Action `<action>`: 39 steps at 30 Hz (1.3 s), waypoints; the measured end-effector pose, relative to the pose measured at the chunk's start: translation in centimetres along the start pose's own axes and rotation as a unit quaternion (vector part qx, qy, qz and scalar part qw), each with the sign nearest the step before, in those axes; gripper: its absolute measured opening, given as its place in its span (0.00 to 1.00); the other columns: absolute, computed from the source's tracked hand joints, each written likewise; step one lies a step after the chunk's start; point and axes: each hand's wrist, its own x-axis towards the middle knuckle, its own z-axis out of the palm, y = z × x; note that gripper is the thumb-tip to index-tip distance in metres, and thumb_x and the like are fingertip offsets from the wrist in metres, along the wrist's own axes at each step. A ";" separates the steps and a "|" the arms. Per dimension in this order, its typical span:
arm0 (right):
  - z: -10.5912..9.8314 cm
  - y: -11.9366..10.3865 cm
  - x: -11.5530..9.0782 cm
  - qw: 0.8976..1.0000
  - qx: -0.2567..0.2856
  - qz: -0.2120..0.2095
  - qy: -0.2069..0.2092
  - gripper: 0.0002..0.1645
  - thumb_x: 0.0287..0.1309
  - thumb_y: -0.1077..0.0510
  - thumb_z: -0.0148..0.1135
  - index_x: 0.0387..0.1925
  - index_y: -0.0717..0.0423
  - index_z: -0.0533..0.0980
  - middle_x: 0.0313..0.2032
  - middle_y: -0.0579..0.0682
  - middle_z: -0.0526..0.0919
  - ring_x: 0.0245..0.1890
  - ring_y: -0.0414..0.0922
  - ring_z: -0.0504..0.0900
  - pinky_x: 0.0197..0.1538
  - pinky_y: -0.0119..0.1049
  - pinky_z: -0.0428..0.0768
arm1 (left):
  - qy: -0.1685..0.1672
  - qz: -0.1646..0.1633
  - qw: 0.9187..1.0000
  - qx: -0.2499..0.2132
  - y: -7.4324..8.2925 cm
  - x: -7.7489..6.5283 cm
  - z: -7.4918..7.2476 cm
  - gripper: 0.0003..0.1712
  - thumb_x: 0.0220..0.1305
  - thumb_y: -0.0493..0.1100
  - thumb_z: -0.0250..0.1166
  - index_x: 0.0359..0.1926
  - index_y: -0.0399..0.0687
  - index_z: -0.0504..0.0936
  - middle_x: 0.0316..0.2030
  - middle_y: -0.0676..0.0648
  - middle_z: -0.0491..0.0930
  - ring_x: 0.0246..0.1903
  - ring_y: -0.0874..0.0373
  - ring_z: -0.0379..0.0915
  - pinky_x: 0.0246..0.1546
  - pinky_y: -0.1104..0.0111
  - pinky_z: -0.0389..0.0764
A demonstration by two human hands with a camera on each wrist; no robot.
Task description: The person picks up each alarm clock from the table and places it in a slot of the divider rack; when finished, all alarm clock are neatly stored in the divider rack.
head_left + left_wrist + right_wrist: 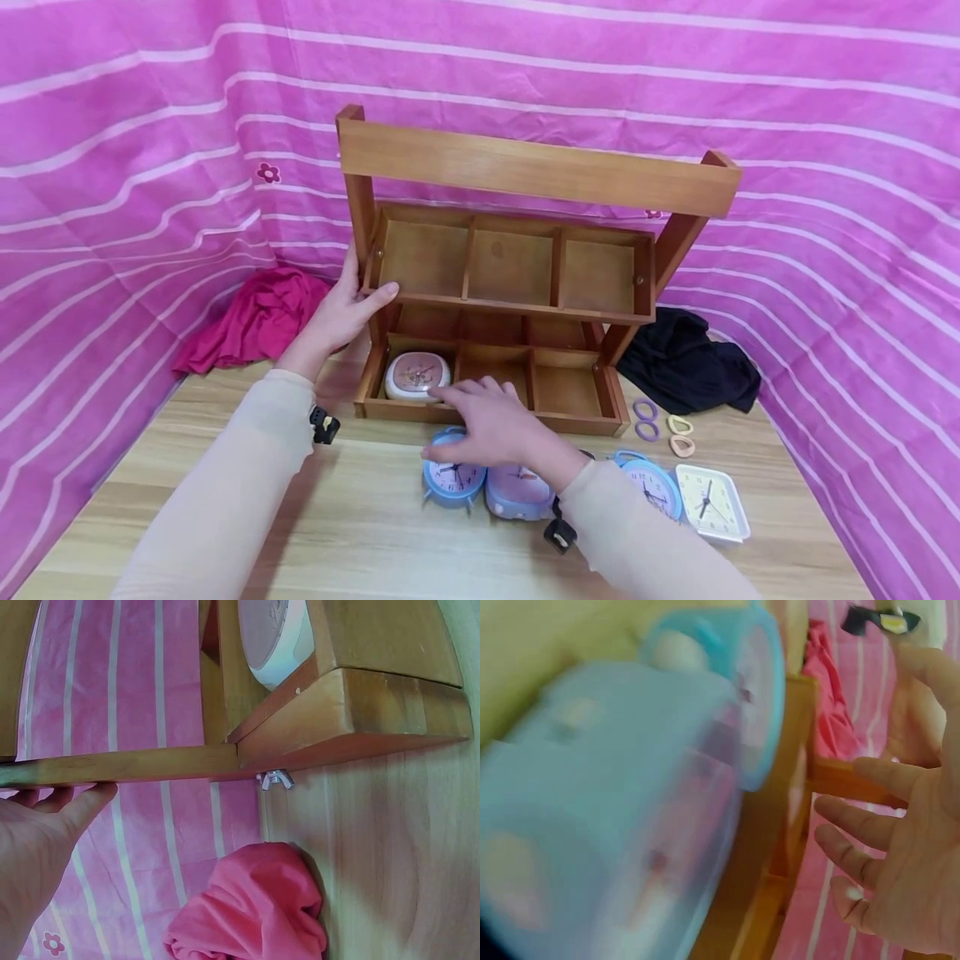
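Observation:
At the left side of a two-tier wooden organizer [525, 171], my left hand [337, 312] holds the frame, its thumb across the corner of the upper tray. Fingers of that hand lie against the upright [150, 765] in the left wrist view. My right hand [498, 421] is spread with nothing in its grasp, above a round blue alarm clock [453, 475] and a blue-purple clock [517, 492]. Its fingertips overlap the edge of a white clock with a pinkish face [417, 372], which lies in the lower left compartment. The near clock is blurred in the right wrist view.
Another round blue alarm clock [656, 487] and a square white clock [712, 504] lie at the right front. Purple rings [646, 410] and yellow and peach ones sit behind them. Crumpled black cloth [690, 358] and pink cloth [262, 321] flank the organizer. A striped pink curtain encloses the table.

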 end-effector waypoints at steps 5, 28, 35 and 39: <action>2.0 0.1 -2.0 1.000 -0.011 -0.004 -0.016 0.59 0.47 0.20 0.71 0.77 0.37 0.67 0.70 0.47 0.74 0.67 0.53 0.70 0.65 0.57 0.67 | 0.000 -0.005 1.000 -0.005 -0.2 0.1 -0.1 0.60 0.73 0.50 0.67 0.83 0.79 0.29 0.83 0.44 0.44 0.76 0.36 0.53 0.74 0.39 0.57; 5.3 1.3 -3.7 0.998 0.032 0.020 0.047 0.56 0.40 0.32 0.83 0.71 0.42 0.74 0.63 0.43 0.80 0.61 0.47 0.76 0.58 0.49 0.71 | 0.005 -0.012 1.000 0.020 0.1 -0.2 -0.1 0.57 0.72 0.60 0.66 0.81 0.87 0.30 0.83 0.46 0.46 0.77 0.36 0.52 0.75 0.37 0.54; 5.4 1.5 -3.6 0.996 0.064 0.033 0.045 0.54 0.39 0.35 0.85 0.70 0.40 0.76 0.64 0.43 0.80 0.63 0.49 0.75 0.66 0.59 0.69 | 0.007 -0.010 1.000 0.026 0.0 -0.2 -0.1 0.57 0.71 0.60 0.66 0.80 0.91 0.31 0.82 0.43 0.49 0.76 0.36 0.55 0.75 0.39 0.54; 4.9 1.6 -3.7 0.995 0.087 0.022 0.050 0.52 0.40 0.37 0.86 0.69 0.41 0.77 0.63 0.42 0.80 0.64 0.47 0.74 0.64 0.54 0.70 | 0.003 -0.006 1.000 0.021 0.2 -0.3 0.0 0.58 0.72 0.58 0.67 0.81 0.87 0.30 0.82 0.42 0.49 0.76 0.35 0.54 0.75 0.38 0.54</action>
